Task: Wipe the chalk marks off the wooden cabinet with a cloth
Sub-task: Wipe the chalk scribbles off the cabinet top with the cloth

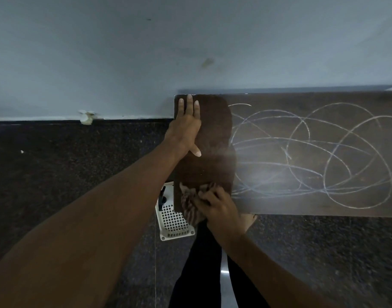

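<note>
Plainly, the wiping is in hand and far from done. The left grip point(186, 130) lies flat, fingers straight, on the cabinet point(215, 127) at its left end. A clean dark strip runs just right of it. The right grip point(217, 210) is clamped on the bunched cloth point(190, 203) at the near edge. Beyond it to the right, the chalk marks point(301, 152) lie unwiped, so the next stroke likely calls for firm rightward pressure.
</note>
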A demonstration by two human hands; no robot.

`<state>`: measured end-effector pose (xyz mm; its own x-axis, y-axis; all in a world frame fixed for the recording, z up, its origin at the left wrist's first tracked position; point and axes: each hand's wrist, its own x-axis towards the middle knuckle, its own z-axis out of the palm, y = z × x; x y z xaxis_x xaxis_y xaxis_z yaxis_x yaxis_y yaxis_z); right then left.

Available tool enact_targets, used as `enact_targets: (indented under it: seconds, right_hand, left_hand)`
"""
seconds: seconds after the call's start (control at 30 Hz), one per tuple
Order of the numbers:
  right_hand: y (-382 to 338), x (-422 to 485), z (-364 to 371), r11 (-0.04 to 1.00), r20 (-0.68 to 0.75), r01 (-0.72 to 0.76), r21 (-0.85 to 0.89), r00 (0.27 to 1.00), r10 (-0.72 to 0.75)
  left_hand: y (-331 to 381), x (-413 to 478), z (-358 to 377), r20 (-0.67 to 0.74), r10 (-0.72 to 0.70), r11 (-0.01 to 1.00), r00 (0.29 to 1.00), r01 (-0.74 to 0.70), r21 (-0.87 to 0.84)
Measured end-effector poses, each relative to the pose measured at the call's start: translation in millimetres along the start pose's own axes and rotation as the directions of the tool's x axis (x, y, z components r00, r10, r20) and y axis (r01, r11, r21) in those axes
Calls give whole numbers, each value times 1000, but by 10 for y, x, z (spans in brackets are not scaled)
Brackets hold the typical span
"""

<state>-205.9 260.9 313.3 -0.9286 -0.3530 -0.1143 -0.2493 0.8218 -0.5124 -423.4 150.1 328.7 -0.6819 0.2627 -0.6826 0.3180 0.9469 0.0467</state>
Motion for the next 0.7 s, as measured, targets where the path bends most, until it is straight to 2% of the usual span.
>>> enact_targets:
  seconds: [0.2,0.4,0.53,0.7]
  right_hand:
    - [146,-123,25,1000,48,4,2,999,-4]
    - [230,569,-178,965,-2,-255,-61,967,256]
    - [-29,626,-132,975,-33,-217,-39,976,216]
    - [-284,103,171,998,4,-56,17,998,56]
  left_hand:
    - [-13,37,-36,5,-3,1000,1000,3,10]
    - [-44,35,-36,-29,0,1000,1000,-1,-24]
    - [-34,10,-44,-34,4,998,999,-6,-58]
    - [4,0,-32,-30,-16,997,999,14,-76]
